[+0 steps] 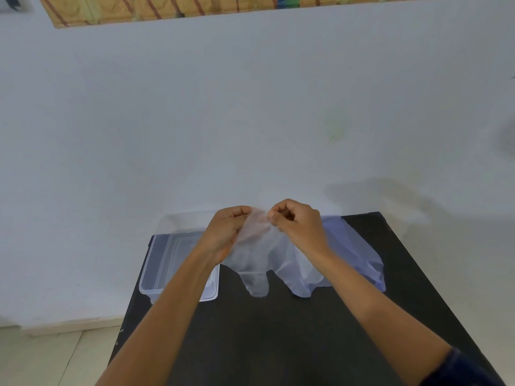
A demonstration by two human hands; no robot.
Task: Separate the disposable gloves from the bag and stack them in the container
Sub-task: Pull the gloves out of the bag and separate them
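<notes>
Both of my hands hold a thin clear disposable glove point(267, 257) up above the black table point(278, 330). My left hand point(227, 229) pinches its cuff edge on the left, and my right hand point(296, 221) pinches the same edge on the right. The glove's fingers hang down toward the table. A bluish clear plastic bag point(359, 252) lies behind and to the right of my right hand. The clear plastic container point(156, 268) sits on the table's left side, partly hidden by my left forearm; I cannot tell what is inside it.
The table stands against a pale wall point(250, 121). Its left edge drops to a tiled floor point(55, 358). A patterned hanging point(195, 6) runs along the top of the wall.
</notes>
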